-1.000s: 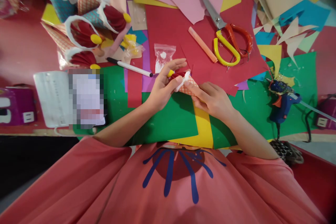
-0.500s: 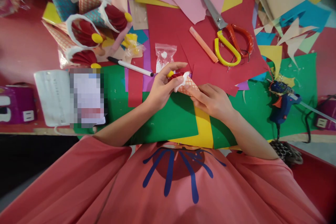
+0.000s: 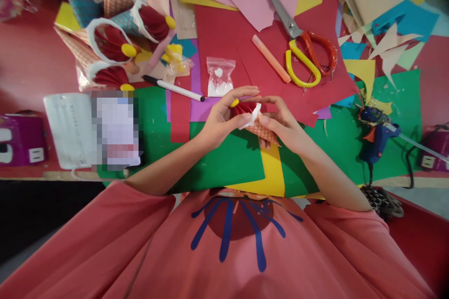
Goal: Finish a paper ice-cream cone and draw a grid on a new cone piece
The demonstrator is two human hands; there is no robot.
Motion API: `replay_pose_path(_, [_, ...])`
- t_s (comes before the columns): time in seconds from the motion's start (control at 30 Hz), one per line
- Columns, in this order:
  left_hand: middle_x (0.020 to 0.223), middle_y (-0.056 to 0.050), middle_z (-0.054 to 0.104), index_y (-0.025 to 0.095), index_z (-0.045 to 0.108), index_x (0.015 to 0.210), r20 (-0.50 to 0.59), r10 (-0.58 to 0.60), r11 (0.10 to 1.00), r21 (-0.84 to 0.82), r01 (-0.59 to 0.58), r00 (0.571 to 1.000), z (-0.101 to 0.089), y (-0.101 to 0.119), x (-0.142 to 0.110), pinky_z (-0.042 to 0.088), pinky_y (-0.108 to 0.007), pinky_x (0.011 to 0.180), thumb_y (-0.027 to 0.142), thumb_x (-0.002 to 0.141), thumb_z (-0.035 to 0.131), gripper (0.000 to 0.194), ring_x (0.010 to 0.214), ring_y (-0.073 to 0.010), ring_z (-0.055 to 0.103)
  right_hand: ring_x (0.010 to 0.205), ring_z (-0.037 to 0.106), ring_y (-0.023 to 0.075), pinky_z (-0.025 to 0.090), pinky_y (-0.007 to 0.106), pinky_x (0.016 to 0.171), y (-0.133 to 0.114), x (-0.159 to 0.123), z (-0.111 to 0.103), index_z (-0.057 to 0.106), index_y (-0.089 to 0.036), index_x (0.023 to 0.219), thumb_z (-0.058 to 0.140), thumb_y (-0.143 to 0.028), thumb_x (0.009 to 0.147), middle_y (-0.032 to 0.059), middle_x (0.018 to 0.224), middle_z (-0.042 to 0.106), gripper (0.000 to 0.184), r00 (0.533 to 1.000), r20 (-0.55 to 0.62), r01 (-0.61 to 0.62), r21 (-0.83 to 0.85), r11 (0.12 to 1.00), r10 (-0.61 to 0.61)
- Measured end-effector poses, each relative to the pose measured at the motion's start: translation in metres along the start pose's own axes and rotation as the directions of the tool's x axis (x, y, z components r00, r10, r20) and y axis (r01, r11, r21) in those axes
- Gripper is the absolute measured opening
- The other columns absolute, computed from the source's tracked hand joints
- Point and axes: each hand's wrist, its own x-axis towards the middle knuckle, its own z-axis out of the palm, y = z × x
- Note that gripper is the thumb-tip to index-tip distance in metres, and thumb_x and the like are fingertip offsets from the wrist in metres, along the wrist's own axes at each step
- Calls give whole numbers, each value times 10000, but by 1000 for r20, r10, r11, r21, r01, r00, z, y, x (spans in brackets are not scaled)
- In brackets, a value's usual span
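Between my hands is a small paper cone (image 3: 264, 133) with an orange lattice pattern, a white wavy rim, and a red pleated part ending in a yellow ball. My left hand (image 3: 220, 120) grips it at the rim and red part, thumb on the white edge. Around the patterned side curls my right hand (image 3: 285, 126), its thumb on the cone near the rim and other fingers behind it. The cone's pointed end tilts down to the right. Below it lies a green sheet (image 3: 217, 163) with a yellow strip (image 3: 275, 175).
Scissors (image 3: 293, 39) and an orange stick (image 3: 271, 58) rest on red paper. A glue gun (image 3: 377, 133) lies right. Nearby are a small zip bag (image 3: 220, 77) and a marker (image 3: 173, 88). Similar cones (image 3: 108, 39) crowd the upper left; a phone (image 3: 117, 128) lies left.
My right hand has shifted its grip up toward the rim, its fingers now arching over and behind the cone. More of the patterned cone shows, and the yellow ball has moved slightly right.
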Motion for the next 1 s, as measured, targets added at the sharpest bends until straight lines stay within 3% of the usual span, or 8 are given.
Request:
replay_pose_path(0.13, [1310, -13, 626, 332, 661, 1154, 7, -31, 997, -66, 31, 1000, 4, -1, -2, 549, -356, 1002, 463, 846, 702, 338, 1188, -225, 642, 360, 523, 38, 374, 150, 308, 1, 3, 3, 284, -278, 1271, 623, -528, 877, -62, 836, 628, 577, 1000, 19, -16, 88, 996, 14])
replay_pose_path(0.27, [1275, -3, 644, 330, 681, 1106, -27, -39, 997, -61, 37, 999, 4, -3, -1, 532, -349, 1017, 385, 847, 720, 268, 1201, -209, 628, 405, 576, 53, 383, 145, 313, 4, 4, 4, 311, -268, 1267, 624, -522, 870, -49, 855, 635, 566, 999, 40, -34, 119, 992, 29])
replay_pose_path(0.47, [1229, -30, 670, 319, 712, 1077, -40, 21, 999, 48, -19, 999, 4, -1, -2, 438, -433, 1112, 482, 842, 696, 286, 1270, -235, 562, 325, 474, 47, 268, 135, 265, 3, 5, 6, 342, -238, 1258, 544, -507, 916, -94, 674, 578, 480, 998, 40, -58, 91, 994, 54])
replay_pose_path(0.7, [1200, -45, 674, 303, 756, 962, -31, 11, 993, 117, -8, 999, 3, 1, -2, 467, -435, 1063, 401, 841, 721, 159, 1185, -222, 611, 336, 429, 41, 361, 173, 288, 8, 4, 9, 396, -246, 1217, 546, -579, 908, -74, 729, 594, 479, 999, -1, -40, 76, 996, 40])
replay_pose_path(1.0, [1198, -41, 666, 313, 761, 955, -37, -23, 997, 66, 25, 999, 4, 0, -2, 469, -443, 1058, 428, 856, 698, 165, 1183, -227, 614, 341, 452, 21, 348, 147, 293, 4, 2, 9, 398, -247, 1197, 564, -534, 920, -60, 772, 631, 431, 998, -12, -65, 43, 997, 65])
